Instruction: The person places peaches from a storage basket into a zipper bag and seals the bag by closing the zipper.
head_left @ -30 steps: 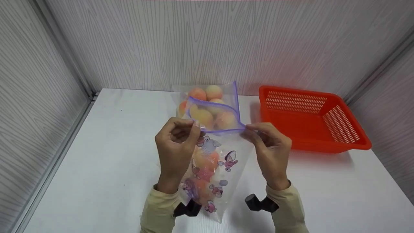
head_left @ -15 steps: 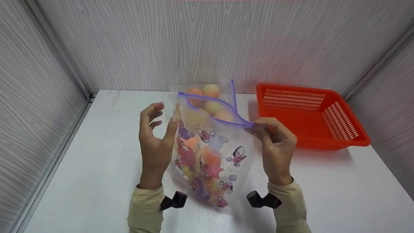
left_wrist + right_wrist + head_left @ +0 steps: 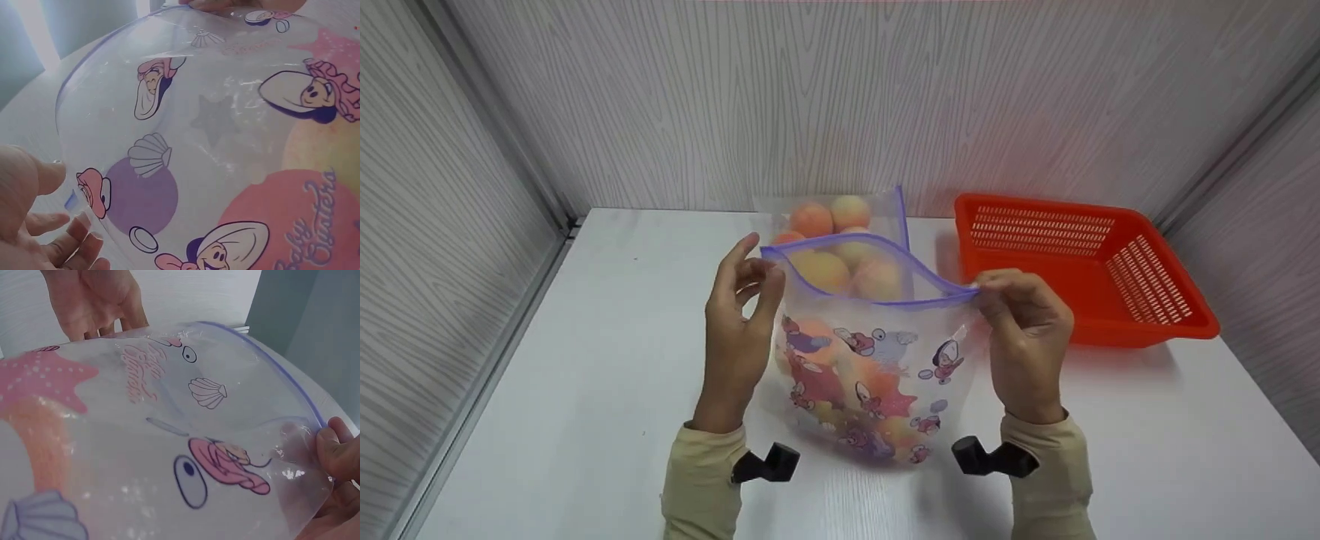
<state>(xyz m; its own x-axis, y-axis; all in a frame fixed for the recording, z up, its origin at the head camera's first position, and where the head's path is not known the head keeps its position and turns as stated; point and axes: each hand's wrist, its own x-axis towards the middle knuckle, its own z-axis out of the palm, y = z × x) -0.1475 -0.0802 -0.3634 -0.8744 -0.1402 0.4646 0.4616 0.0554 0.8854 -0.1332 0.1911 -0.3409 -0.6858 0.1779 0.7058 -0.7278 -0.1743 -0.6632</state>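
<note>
A clear zip bag (image 3: 825, 360) with a purple zip strip and cartoon prints stands upright at the middle of the table in the head view. Peach-coloured round things show dimly through its printed wall. Its mouth gapes between both hands. My right hand (image 3: 1027, 337) pinches the right end of the zip strip, which the right wrist view also shows. At the left corner is my left hand (image 3: 739, 330), thumb and fingers spread around the edge. In the left wrist view, the fingers (image 3: 79, 244) touch or nearly touch the bag, and the thumb stands apart from them.
Behind stands or leans a second clear bag (image 3: 885, 206) with several peach-coloured round things (image 3: 811, 220) in it, close to the back wall. A red plastic basket (image 3: 1050, 292) with slotted sides sits on the table's right. The white table (image 3: 607, 360) is enclosed by grey wood-grain panels.
My left hand let go of the strip, moved left, then came to the left corner. My right hand shifted right with its corner. The mouth has widened, and the bag's bottom has risen in view.
</note>
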